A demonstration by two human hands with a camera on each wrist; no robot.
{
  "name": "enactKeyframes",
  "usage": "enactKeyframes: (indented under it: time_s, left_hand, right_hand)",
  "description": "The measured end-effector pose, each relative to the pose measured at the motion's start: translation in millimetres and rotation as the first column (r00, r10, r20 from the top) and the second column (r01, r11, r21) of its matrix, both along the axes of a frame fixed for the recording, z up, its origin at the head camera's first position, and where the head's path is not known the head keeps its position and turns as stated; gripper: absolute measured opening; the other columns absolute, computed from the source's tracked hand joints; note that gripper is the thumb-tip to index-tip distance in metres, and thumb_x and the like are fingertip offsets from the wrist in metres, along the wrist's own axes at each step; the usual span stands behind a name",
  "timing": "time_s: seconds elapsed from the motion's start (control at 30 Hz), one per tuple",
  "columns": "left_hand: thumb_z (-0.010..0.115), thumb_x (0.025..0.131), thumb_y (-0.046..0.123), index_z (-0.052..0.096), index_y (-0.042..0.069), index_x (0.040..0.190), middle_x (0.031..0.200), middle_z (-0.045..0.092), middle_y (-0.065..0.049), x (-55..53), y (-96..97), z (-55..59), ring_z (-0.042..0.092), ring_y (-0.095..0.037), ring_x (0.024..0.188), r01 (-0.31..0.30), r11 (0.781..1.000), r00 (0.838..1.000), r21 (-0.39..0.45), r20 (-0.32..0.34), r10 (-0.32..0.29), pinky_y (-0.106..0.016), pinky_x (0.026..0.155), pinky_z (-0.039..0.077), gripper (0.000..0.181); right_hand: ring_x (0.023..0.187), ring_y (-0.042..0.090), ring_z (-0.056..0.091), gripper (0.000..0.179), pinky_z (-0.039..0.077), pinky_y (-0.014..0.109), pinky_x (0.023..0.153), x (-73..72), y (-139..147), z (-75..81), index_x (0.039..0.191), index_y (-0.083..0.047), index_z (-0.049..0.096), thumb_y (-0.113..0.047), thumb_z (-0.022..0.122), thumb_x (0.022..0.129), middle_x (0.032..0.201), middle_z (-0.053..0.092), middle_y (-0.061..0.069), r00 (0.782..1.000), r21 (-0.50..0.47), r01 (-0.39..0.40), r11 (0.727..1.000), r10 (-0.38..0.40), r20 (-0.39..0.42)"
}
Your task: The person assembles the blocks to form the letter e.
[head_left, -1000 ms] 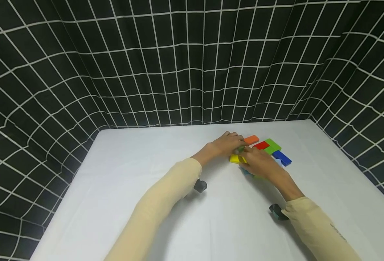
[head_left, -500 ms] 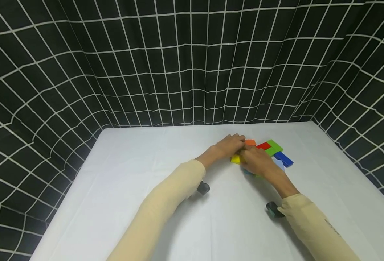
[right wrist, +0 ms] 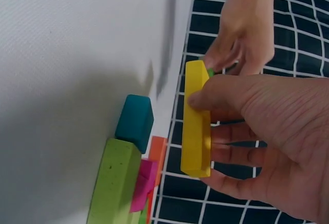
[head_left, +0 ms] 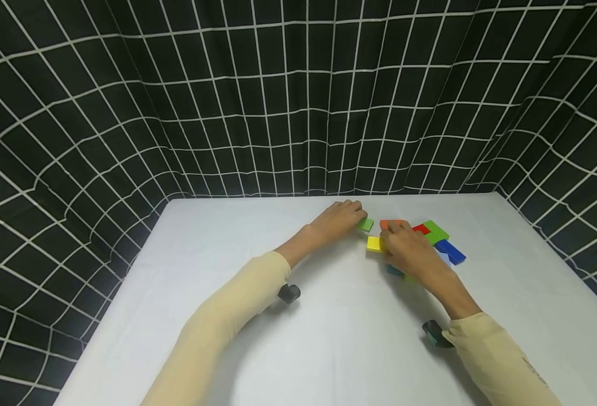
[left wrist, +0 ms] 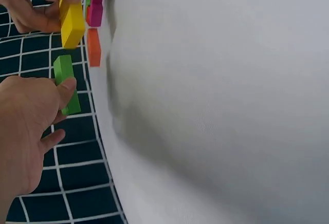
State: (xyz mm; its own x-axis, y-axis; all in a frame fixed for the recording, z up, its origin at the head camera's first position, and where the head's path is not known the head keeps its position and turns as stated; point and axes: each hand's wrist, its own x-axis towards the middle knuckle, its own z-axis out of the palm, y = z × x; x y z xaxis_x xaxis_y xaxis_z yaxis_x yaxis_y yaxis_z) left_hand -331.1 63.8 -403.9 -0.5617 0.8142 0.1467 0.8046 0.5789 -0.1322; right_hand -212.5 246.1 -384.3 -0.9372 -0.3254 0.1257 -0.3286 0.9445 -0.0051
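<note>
My left hand [head_left: 338,220] pinches a green rectangular block [left wrist: 63,69] between thumb and fingers, at the far side of the table. To its right, my right hand [head_left: 407,248] holds a longer yellow block [right wrist: 195,136], the thumb on one side and the fingers on the other. A gap separates the two blocks in the left wrist view. Below the right hand, partly covered by it, lie a teal block [right wrist: 134,121], a lime green block [right wrist: 114,183] and a magenta piece [right wrist: 144,183]. An orange block [left wrist: 94,48] lies just beyond the yellow one.
Right of the hands lie a red block [head_left: 421,229], a bright green piece [head_left: 437,232], a blue block [head_left: 450,251] and a pale blue piece [head_left: 444,257]. White cloth covers the table [head_left: 308,349]. A black curtain with white grid lines [head_left: 258,113] surrounds its back and sides.
My left hand has drawn away to the left from the right hand with the green block, which now shows between them. The right hand keeps its hold on the yellow block, now more visible.
</note>
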Motion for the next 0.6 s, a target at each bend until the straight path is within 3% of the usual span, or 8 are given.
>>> enactKeyframes:
  time_s: [0.27, 0.5, 0.6]
  left_hand:
    - [0.061, 0.106, 0.021, 0.064, 0.013, 0.136, 0.123, 0.066, -0.002, 20.7, -41.1, 10.1, 0.061, -0.016, 0.107, 0.038, 0.996, 0.998, 0.075, 0.046, -0.041, -0.024, 0.094, 0.054, 0.031]
    - [0.066, 0.104, 0.030, 0.066, 0.013, 0.133, 0.115, 0.067, -0.001, 53.2, -72.7, 23.9, 0.058, -0.014, 0.098, 0.021, 0.995, 0.992, 0.093, 0.125, -0.033, -0.022, 0.085, 0.053, 0.034]
    - [0.067, 0.103, 0.031, 0.067, 0.012, 0.131, 0.110, 0.066, 0.000, 67.0, -85.5, 26.0, 0.056, -0.014, 0.094, 0.015, 0.995, 0.986, 0.099, 0.165, -0.031, -0.022, 0.081, 0.052, 0.033]
  right_hand:
    - [0.114, 0.042, 0.060, 0.031, 0.060, 0.055, 0.095, 8.2, -4, 7.8, 0.109, 0.004, 0.074, -0.005, 0.086, 0.083, 0.114, 0.068, 0.020, 0.997, -0.036, -0.081, 0.996, 0.080, -0.019]
    - [0.090, 0.025, 0.060, 0.030, 0.064, 0.041, 0.081, 17.1, -11, 18.6, 0.110, 0.002, 0.074, -0.007, 0.085, 0.083, 0.102, 0.065, 0.014, 0.987, -0.133, -0.153, 0.979, 0.157, 0.018]
    - [0.087, 0.019, 0.059, 0.030, 0.064, 0.036, 0.079, 20.7, -17, 20.8, 0.110, -0.001, 0.074, -0.009, 0.086, 0.084, 0.099, 0.063, 0.010, 0.981, -0.158, -0.179, 0.971, 0.189, 0.050]
